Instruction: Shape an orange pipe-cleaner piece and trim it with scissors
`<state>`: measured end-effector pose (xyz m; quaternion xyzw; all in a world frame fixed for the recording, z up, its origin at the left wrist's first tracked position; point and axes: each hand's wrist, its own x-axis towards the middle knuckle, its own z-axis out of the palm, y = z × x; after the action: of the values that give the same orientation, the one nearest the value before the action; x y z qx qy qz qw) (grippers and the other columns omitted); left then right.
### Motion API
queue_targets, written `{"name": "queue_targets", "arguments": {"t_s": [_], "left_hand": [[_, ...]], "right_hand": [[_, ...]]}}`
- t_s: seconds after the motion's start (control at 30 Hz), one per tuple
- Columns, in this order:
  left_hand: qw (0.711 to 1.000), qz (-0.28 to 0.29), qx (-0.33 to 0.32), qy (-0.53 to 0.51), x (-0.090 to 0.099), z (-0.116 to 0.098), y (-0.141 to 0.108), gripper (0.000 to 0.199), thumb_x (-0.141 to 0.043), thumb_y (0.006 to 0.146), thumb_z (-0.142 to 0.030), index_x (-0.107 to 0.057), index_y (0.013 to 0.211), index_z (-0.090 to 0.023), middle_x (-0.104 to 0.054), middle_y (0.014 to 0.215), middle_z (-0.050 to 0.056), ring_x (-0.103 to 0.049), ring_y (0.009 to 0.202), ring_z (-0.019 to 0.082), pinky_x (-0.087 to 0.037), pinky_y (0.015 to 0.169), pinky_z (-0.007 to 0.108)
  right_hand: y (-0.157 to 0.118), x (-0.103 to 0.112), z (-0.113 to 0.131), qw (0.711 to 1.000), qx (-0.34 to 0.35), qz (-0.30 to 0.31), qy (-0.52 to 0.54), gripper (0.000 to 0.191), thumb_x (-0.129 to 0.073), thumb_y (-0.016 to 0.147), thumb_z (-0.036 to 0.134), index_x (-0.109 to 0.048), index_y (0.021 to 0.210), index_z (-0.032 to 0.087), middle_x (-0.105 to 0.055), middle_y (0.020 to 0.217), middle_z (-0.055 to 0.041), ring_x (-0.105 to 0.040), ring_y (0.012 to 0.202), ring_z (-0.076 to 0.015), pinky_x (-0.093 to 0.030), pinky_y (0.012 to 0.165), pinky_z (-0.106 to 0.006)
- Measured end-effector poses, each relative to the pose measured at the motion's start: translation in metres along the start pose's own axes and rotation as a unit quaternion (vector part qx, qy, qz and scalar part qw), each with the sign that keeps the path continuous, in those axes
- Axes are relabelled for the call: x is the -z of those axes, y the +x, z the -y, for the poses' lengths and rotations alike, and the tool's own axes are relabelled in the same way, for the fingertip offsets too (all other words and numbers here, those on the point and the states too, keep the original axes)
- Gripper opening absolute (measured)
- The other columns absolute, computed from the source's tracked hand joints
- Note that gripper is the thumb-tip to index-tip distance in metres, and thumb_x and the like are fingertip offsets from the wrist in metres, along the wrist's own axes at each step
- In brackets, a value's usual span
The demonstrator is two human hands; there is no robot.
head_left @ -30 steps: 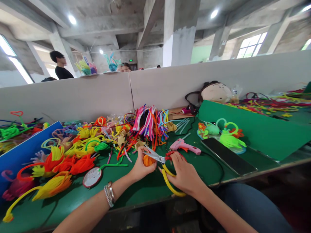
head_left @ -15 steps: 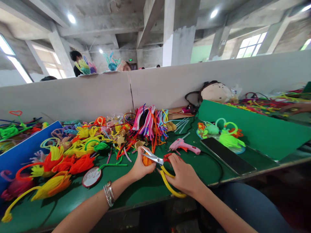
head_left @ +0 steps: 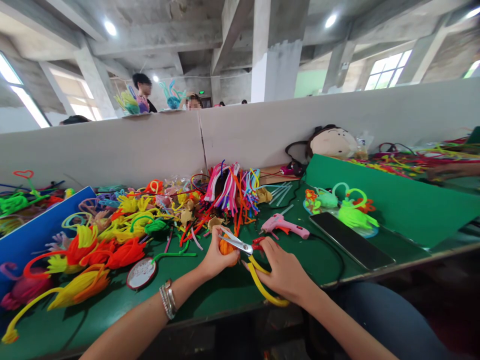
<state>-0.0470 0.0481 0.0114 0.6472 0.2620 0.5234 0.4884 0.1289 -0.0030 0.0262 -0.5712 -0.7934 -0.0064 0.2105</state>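
Observation:
My left hand (head_left: 216, 257) is closed, thumb and fingers pinching an orange fuzzy pipe-cleaner bundle (head_left: 227, 248) near the table's front edge. Red-handled scissors (head_left: 240, 243) are gripped in my right hand (head_left: 287, 272), their silver blades reaching left across the top of the bundle. Whether the blades touch it I cannot tell. A thick yellow pipe-cleaner strand (head_left: 262, 289) curves below my right fingers, one end close to the bundle. Just beyond my right hand lies a pink glue gun (head_left: 285, 226). Part of the bundle is hidden by my left fingers.
Finished yellow and orange pipe-cleaner swans (head_left: 80, 290) crowd the left beside a blue board (head_left: 22, 255). A small round mirror-like disc (head_left: 141, 273) lies nearer. Cut pipe cleaners (head_left: 225, 192) are heaped behind. A black phone (head_left: 350, 241) and a green board (head_left: 393, 200) stand right.
Both my hands stay nearly in place; the scissors and orange bundle shift only slightly. Behind the partition, a person has moved to the right. A co-worker's hand at far right has shifted a little.

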Motion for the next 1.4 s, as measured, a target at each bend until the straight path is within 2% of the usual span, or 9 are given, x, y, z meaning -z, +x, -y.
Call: {"name": "queue_targets", "arguments": {"t_s": [0.2, 0.63, 0.83, 1.27, 1.4], "left_hand": [[0.999, 0.003, 0.028, -0.02, 0.001, 0.0012, -0.0022, 0.044, -0.065, 0.063, -0.021, -0.03, 0.089, -0.023, -0.042, 0.084, -0.002, -0.048, 0.074, 0.009, -0.041, 0.069, 0.023], [1.0, 0.027, -0.006, 0.007, 0.0023, 0.0051, -0.0021, 0.037, -0.061, 0.066, -0.019, -0.033, 0.089, -0.022, -0.038, 0.088, -0.002, -0.043, 0.075, 0.009, -0.039, 0.069, 0.024], [1.0, 0.01, -0.013, 0.025, 0.0011, 0.0036, -0.002, 0.038, -0.063, 0.063, -0.02, -0.033, 0.086, -0.022, -0.038, 0.086, -0.002, -0.042, 0.073, 0.009, -0.039, 0.068, 0.023], [0.999, 0.014, -0.009, 0.028, 0.0018, 0.004, -0.0024, 0.036, -0.062, 0.063, -0.016, -0.034, 0.086, -0.022, -0.038, 0.086, -0.001, -0.041, 0.073, 0.009, -0.037, 0.068, 0.022], [1.0, -0.001, 0.002, 0.021, 0.0013, 0.0026, -0.0016, 0.038, -0.065, 0.061, -0.018, -0.036, 0.085, -0.022, -0.04, 0.085, -0.002, -0.042, 0.073, 0.01, -0.037, 0.068, 0.023]], "right_hand": [[-0.0005, -0.0022, -0.0017, 1.0, -0.006, -0.004, -0.02, 0.034, -0.044, 0.076, 0.043, -0.044, 0.098, 0.017, -0.054, 0.094, -0.0078, -0.054, 0.083, -0.0202, -0.036, 0.058, -0.025], [0.0, 0.0011, 0.0013, 0.999, -0.001, 0.022, -0.033, 0.035, -0.047, 0.074, 0.04, -0.046, 0.099, 0.015, -0.055, 0.094, -0.0095, -0.054, 0.082, -0.0213, -0.037, 0.062, -0.027], [0.0005, 0.0046, 0.0033, 0.999, -0.002, 0.036, -0.022, 0.032, -0.046, 0.075, 0.039, -0.048, 0.096, 0.015, -0.055, 0.093, -0.0097, -0.054, 0.078, -0.0199, -0.038, 0.063, -0.027], [0.0006, 0.0017, 0.0008, 0.999, 0.011, 0.026, -0.043, 0.038, -0.046, 0.074, 0.041, -0.047, 0.102, 0.014, -0.053, 0.103, -0.0128, -0.056, 0.083, -0.0221, -0.042, 0.065, -0.029], [0.0012, -0.0001, -0.0029, 0.998, 0.025, -0.006, -0.056, 0.036, -0.047, 0.074, 0.04, -0.048, 0.099, 0.015, -0.053, 0.099, -0.0109, -0.056, 0.08, -0.02, -0.042, 0.062, -0.027]]}}
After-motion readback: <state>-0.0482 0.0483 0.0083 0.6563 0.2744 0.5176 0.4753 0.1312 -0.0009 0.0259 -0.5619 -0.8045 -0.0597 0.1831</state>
